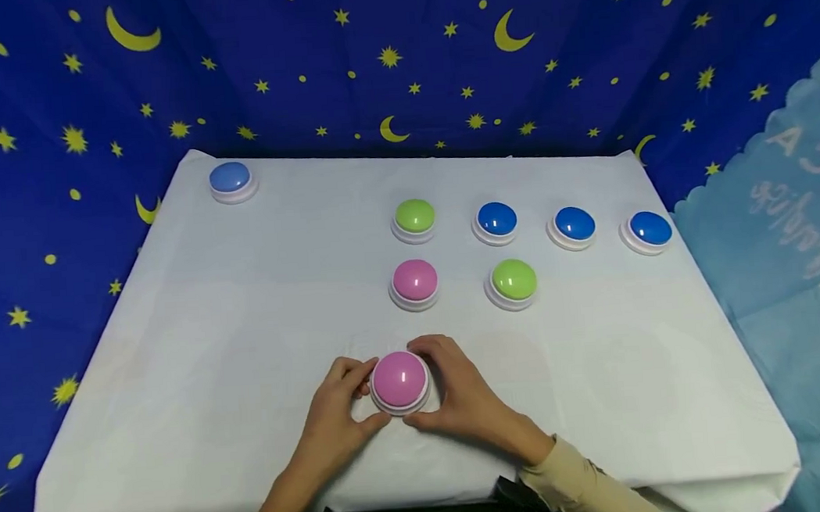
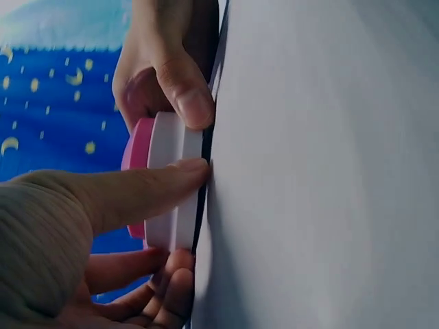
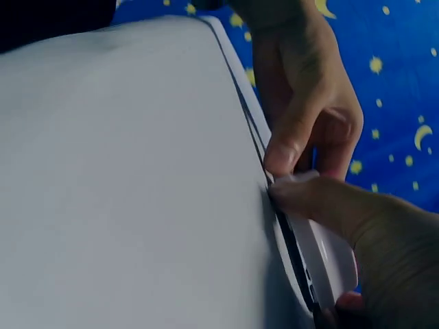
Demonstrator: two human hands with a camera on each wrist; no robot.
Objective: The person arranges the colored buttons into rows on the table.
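Note:
A pink push button (image 1: 399,379) with a white round base is at the near middle of the white table, between both hands. My left hand (image 1: 338,413) grips its left side, thumb at the near edge and fingers at the far side. From the right, my right hand (image 1: 461,394) holds the same base, its thumb close to the left thumb. In the left wrist view the pink button (image 2: 163,229) appears side-on, a dark line under its white base (image 2: 180,144). Its pink top is mostly hidden in the right wrist view, where the white base (image 3: 329,257) shows.
Beyond the hands stand another pink button (image 1: 415,280) and a green one (image 1: 514,280). Farther back, a second green button (image 1: 415,216) and several blue buttons (image 1: 575,223) form a row. A lighter blue button (image 1: 230,178) sits at the far left corner. Starry blue cloth (image 1: 327,50) hangs behind.

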